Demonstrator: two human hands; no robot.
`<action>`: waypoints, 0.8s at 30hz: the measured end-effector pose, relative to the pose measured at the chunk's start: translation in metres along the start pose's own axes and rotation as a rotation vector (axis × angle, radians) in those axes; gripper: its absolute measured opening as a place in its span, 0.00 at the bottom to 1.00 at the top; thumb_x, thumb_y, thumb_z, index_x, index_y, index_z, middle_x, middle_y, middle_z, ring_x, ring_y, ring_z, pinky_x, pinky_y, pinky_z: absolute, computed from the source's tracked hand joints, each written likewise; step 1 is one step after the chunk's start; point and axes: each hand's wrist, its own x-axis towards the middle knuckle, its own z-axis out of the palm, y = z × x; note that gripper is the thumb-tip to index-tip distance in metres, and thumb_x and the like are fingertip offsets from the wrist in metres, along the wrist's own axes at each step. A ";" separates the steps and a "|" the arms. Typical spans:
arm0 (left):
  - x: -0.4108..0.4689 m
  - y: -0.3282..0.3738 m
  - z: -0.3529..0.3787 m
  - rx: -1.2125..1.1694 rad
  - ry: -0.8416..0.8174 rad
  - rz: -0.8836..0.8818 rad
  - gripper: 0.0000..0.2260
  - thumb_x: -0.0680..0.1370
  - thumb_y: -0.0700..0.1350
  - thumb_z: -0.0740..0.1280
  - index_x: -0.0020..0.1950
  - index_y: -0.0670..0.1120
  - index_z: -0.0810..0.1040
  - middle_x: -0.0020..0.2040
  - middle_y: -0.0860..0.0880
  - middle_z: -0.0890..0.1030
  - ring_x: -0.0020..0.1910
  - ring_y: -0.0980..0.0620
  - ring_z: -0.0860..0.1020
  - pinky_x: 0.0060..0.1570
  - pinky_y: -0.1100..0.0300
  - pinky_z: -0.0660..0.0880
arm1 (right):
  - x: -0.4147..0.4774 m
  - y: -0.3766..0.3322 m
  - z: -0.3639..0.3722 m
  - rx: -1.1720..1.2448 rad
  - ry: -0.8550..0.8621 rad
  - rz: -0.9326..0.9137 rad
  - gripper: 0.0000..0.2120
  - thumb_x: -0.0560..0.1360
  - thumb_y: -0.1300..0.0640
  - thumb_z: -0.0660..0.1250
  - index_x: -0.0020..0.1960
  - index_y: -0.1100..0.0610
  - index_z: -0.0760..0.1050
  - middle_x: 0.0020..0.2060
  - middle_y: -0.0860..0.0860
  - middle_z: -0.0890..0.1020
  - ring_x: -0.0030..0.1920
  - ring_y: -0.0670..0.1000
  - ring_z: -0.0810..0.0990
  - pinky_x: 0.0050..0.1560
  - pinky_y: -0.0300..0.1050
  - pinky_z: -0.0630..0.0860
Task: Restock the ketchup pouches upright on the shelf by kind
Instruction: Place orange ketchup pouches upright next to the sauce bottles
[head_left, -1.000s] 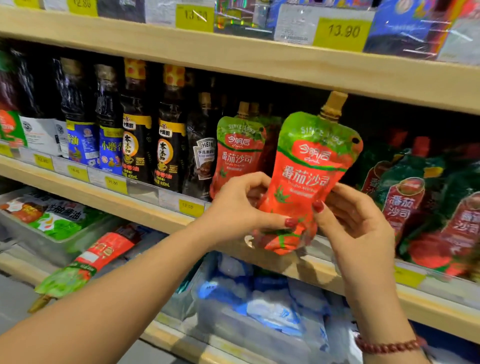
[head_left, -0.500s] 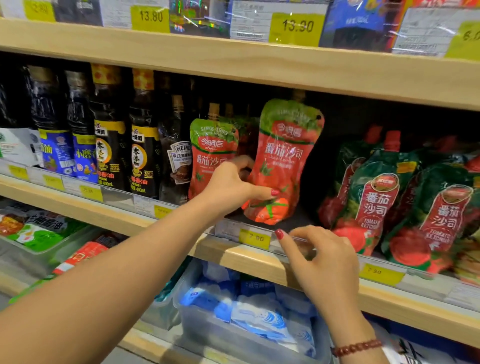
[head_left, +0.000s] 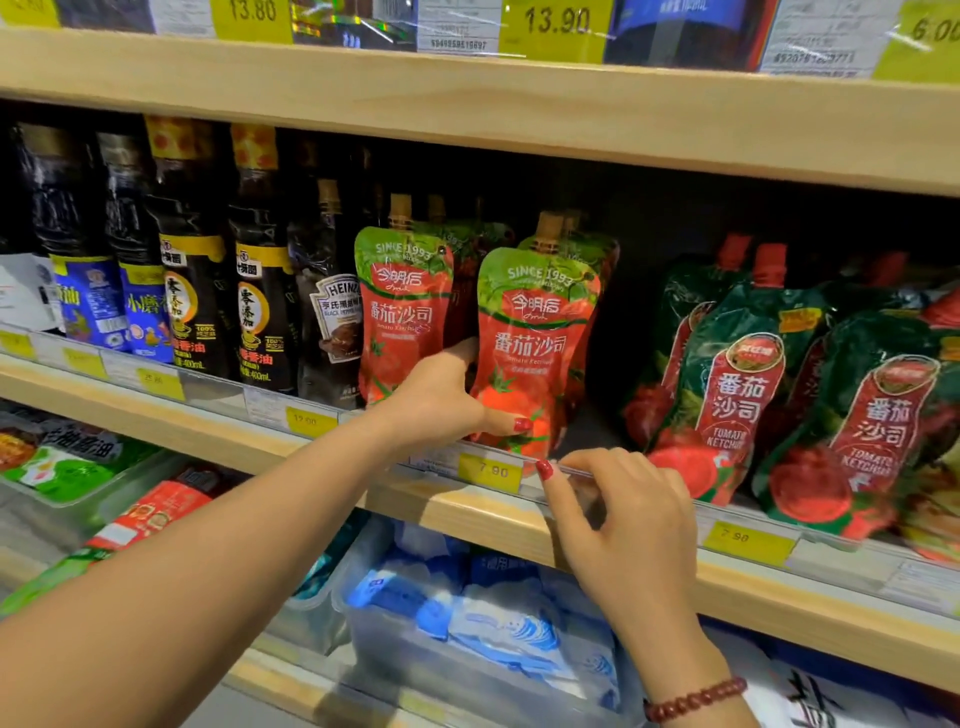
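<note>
My left hand (head_left: 441, 400) grips the red pouch (head_left: 537, 343) low on its left side. The thumb lies across the front near the bottom, and the fingers curl in behind, between it and its twin (head_left: 402, 312) just to the left. The pouch stands upright on the shelf (head_left: 467, 514), cap up, its base right behind the clear rail (head_left: 436, 460) along the front edge; more of the same kind stand behind both. My right hand (head_left: 623, 514) is lower, with the fingers curled over the top of the rail and the thumb tip against its front. It pinches the rail just right of the yellow tag (head_left: 491, 472) and touches no pouch. To the right, across a dark gap, green pouches (head_left: 743, 384) lean together, apart from the red ones. Left of the twin stand dark bottles (head_left: 192, 291); whether the nearest touches it I cannot tell. A bead bracelet (head_left: 696, 699) circles my right wrist. Below the shelf sits a clear bin (head_left: 363, 613) of blue-and-white packs.
</note>
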 end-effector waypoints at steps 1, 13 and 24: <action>-0.001 0.001 -0.001 0.010 -0.001 -0.004 0.31 0.63 0.47 0.79 0.63 0.52 0.71 0.54 0.56 0.81 0.52 0.56 0.79 0.54 0.58 0.76 | 0.000 0.000 -0.001 0.016 0.005 0.003 0.13 0.75 0.43 0.58 0.41 0.49 0.77 0.30 0.42 0.73 0.33 0.45 0.70 0.40 0.41 0.61; -0.037 -0.004 -0.048 -0.098 0.161 -0.019 0.10 0.68 0.39 0.75 0.47 0.44 0.79 0.43 0.45 0.82 0.39 0.56 0.82 0.36 0.66 0.78 | 0.003 -0.010 -0.003 0.117 0.047 0.050 0.10 0.73 0.45 0.67 0.42 0.51 0.80 0.36 0.44 0.80 0.38 0.48 0.76 0.47 0.45 0.67; -0.061 -0.043 -0.131 0.064 0.198 0.068 0.05 0.72 0.40 0.72 0.47 0.44 0.81 0.45 0.47 0.83 0.44 0.56 0.81 0.44 0.68 0.77 | -0.001 -0.116 0.044 0.352 -0.076 -0.066 0.13 0.72 0.44 0.67 0.45 0.53 0.80 0.41 0.46 0.82 0.45 0.49 0.79 0.48 0.53 0.75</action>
